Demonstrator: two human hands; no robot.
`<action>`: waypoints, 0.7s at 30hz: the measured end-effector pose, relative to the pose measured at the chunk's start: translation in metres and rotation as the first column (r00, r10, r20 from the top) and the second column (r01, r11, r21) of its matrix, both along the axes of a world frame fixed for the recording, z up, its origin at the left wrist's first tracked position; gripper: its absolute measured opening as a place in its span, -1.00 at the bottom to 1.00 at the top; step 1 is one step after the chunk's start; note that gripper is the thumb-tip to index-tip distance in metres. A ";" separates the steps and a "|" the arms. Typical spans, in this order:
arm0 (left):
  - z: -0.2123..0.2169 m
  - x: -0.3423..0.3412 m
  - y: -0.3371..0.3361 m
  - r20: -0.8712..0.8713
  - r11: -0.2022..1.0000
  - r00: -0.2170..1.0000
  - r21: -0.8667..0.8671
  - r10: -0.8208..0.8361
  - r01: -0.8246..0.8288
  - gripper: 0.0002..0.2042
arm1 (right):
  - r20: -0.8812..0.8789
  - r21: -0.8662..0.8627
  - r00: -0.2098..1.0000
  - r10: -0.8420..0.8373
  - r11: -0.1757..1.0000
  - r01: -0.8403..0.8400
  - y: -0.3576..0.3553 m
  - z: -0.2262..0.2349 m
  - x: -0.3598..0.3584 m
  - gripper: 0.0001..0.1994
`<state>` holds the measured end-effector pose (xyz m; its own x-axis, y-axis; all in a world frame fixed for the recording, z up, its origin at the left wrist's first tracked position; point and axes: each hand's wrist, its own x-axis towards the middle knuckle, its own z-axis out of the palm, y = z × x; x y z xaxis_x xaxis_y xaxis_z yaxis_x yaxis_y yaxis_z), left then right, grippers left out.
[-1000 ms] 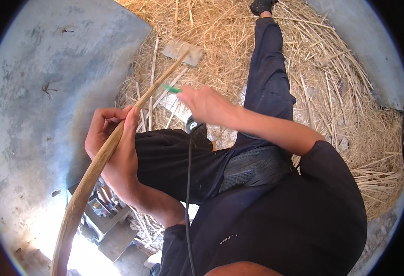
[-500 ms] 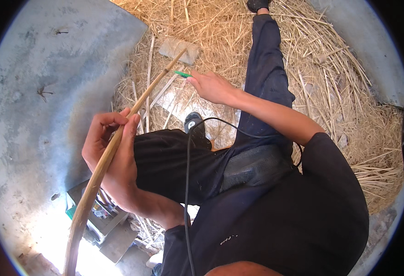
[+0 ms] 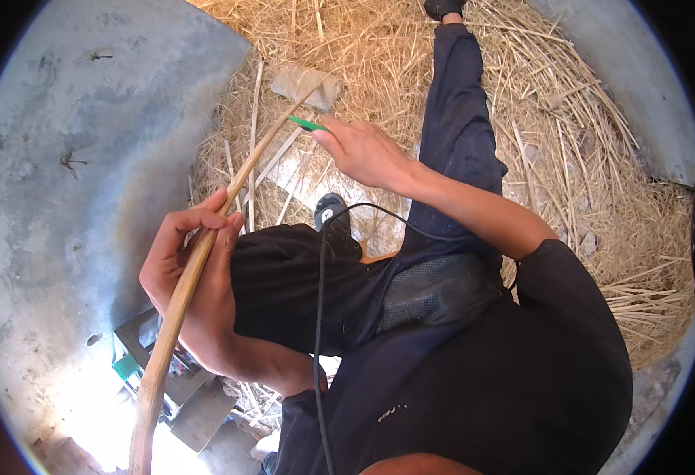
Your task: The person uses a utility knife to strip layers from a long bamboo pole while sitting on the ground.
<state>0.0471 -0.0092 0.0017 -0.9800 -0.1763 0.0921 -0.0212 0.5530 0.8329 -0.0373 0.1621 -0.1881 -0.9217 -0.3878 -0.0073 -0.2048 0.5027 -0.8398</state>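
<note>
The long cane strip point(image 3: 205, 245) runs from the lower left up to the middle top. Best to keep it steady and cut slowly along it. The left hand point(image 3: 189, 285) is wrapped round it – the right hand point(image 3: 363, 150) pinches a small green blade point(image 3: 306, 124) just beside its thin end, above the straw point(image 3: 600, 158).

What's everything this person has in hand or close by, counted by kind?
Long cane strip, gripped in the left hand: 1
Small green tool, in the right hand: 1
Flat grey stone on the straw: 1
Black cable across the lap: 1
Loose straw: too many to count
Total, straw aside: 4
</note>
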 end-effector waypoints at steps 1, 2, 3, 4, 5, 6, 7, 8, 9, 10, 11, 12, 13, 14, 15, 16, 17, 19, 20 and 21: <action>0.001 -0.001 0.000 0.003 1.000 1.000 0.003 -0.002 0.002 -0.91 | -0.077 -0.047 0.997 0.023 0.999 -0.026 -0.001 0.011 0.004 -0.65; 0.001 -0.001 0.000 0.005 1.000 1.000 0.006 -0.005 0.005 -0.91 | -0.154 -0.092 0.987 0.042 0.994 -0.056 -0.003 0.017 0.005 -0.64; 0.001 -0.002 0.001 0.008 1.000 1.000 0.011 -0.007 0.007 -0.91 | -0.041 -0.044 0.999 0.028 0.999 -0.029 -0.005 0.013 0.004 -0.64; 0.000 -0.002 0.001 0.012 1.000 1.000 0.013 -0.012 0.011 -0.92 | 0.072 0.003 0.997 0.005 1.000 -0.006 -0.009 0.002 0.002 -0.65; 0.001 -0.003 0.002 0.011 1.000 1.000 0.018 -0.018 0.018 -0.92 | 0.179 0.055 0.984 -0.024 0.998 0.015 -0.011 -0.005 -0.001 -0.65; 0.001 -0.003 0.001 0.003 1.000 1.000 -0.004 -0.023 0.023 -0.92 | 0.132 0.067 0.990 -0.040 0.997 0.031 -0.011 -0.011 -0.002 -0.66; 0.001 -0.002 -0.001 -0.006 0.999 1.000 -0.029 -0.022 0.022 -0.92 | 0.085 0.077 0.995 -0.047 0.996 0.041 -0.012 -0.010 -0.003 -0.66; 0.001 -0.002 -0.002 -0.013 0.998 1.000 -0.054 -0.021 0.020 -0.92 | 0.038 0.086 0.998 -0.055 0.995 0.052 -0.013 -0.008 -0.005 -0.67; 0.002 -0.004 -0.001 -0.017 0.999 0.999 -0.038 -0.032 0.031 -0.92 | 0.003 0.040 0.999 -0.049 0.998 0.049 -0.012 -0.005 -0.008 -0.67; 0.000 0.000 -0.002 0.004 0.999 1.000 -0.026 -0.030 0.030 -0.92 | -0.007 -0.008 1.000 -0.031 0.999 0.030 -0.013 0.018 -0.003 -0.67; 0.000 -0.001 -0.002 -0.002 0.999 0.999 -0.008 -0.040 0.040 -0.92 | -0.045 -0.052 0.999 -0.026 0.998 0.024 -0.012 0.035 -0.004 -0.67; -0.001 -0.001 -0.001 -0.002 0.999 0.999 0.000 -0.034 0.034 -0.92 | -0.122 -0.093 0.992 -0.014 0.996 0.003 -0.012 0.037 -0.004 -0.67; 0.000 -0.001 0.000 0.005 0.999 0.999 0.008 -0.034 0.034 -0.92 | -0.192 -0.132 0.981 -0.011 0.991 -0.015 -0.010 0.039 -0.002 -0.66; 0.001 -0.001 0.001 0.012 0.999 0.999 0.016 -0.034 0.033 -0.92 | -0.262 -0.170 0.965 -0.010 0.985 -0.036 -0.008 0.040 0.000 -0.66; 0.001 -0.002 0.000 0.016 0.999 0.999 0.017 -0.047 0.046 -0.92 | -0.200 -0.086 0.980 -0.015 0.996 -0.002 -0.008 0.021 -0.002 -0.65; 0.002 -0.003 0.001 0.013 0.998 0.998 0.021 -0.065 0.065 -0.92 | -0.145 0.003 0.989 -0.031 0.999 0.032 -0.006 -0.013 -0.007 -0.65; 0.002 -0.004 0.002 0.009 0.996 0.997 0.028 -0.081 0.080 -0.92 | -0.092 0.096 0.994 -0.051 0.994 0.059 -0.003 -0.030 -0.012 -0.64; 0.000 0.002 -0.003 0.007 0.998 0.998 -0.005 -0.062 0.062 -0.92 | -0.096 0.117 0.994 -0.045 0.992 0.056 -0.008 -0.020 -0.013 -0.62; -0.002 0.003 -0.004 0.008 0.998 0.998 -0.014 -0.058 0.059 -0.92 | -0.070 0.078 0.996 -0.049 0.995 0.055 -0.011 -0.015 -0.016 -0.62; -0.002 0.002 -0.003 0.012 0.998 0.998 0.001 -0.064 0.064 -0.92 | -0.043 0.038 0.998 -0.053 0.998 0.055 -0.012 -0.009 -0.018 -0.62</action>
